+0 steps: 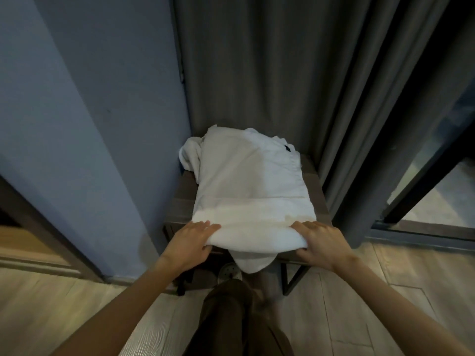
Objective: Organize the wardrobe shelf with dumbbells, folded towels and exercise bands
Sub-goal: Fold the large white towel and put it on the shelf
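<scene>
A white towel (252,186) lies spread over a small dark wooden table (314,186), with a bunched part at its far left and its near edge folded into a thick roll. My left hand (191,242) grips the left end of that near fold, fingers over the top and thumb underneath. My right hand (320,244) grips the right end the same way. A flap of the towel hangs down past the table's front edge between my hands. No dumbbells or exercise bands are in sight.
A blue-grey wall (84,124) stands close on the left and a grey curtain (270,68) hangs behind the table. A dark-framed glass door (424,176) is on the right. My leg (231,317) stands on light wooden flooring below the table.
</scene>
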Available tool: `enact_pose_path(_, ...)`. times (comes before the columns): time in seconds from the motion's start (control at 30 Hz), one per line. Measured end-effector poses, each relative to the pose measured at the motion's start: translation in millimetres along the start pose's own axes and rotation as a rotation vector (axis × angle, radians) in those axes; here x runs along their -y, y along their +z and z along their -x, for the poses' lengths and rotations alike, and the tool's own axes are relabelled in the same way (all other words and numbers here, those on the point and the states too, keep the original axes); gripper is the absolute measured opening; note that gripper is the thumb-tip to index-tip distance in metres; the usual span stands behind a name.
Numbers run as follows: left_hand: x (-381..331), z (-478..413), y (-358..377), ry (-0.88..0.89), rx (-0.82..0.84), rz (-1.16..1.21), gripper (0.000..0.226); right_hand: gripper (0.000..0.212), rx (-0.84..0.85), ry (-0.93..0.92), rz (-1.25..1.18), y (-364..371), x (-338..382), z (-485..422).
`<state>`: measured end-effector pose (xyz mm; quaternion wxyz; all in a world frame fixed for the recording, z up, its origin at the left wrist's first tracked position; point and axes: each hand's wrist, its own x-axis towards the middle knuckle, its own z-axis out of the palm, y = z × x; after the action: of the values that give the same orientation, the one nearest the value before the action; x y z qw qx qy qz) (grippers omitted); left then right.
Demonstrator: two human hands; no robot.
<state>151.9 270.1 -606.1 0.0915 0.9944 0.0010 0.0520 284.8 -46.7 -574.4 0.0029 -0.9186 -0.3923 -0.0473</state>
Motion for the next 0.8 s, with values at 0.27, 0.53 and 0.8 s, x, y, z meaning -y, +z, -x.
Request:
enact_pose_path(0.27, 9.8, 8.6, -53.7, -0.125, -0.196, 0.330, 0.034, 0.039, -0.188, 0.192, -0.420, -43.1, 2.2, 17.3)
enact_pose_path(0.53, 4.7, -21.0, -75.3, -0.438, -0.401, 0.934, 0.031, 0.038, -0.457, 0.440, -1.104, -45.3, -0.6, -2.6)
enact_pose_path(0.8, 19.8, -108.0, -74.6, -0.611, -0.470, 1.204, 0.058, 0.049, -0.598, 0.688, -1.338, -41.9, -13.2, -80.1)
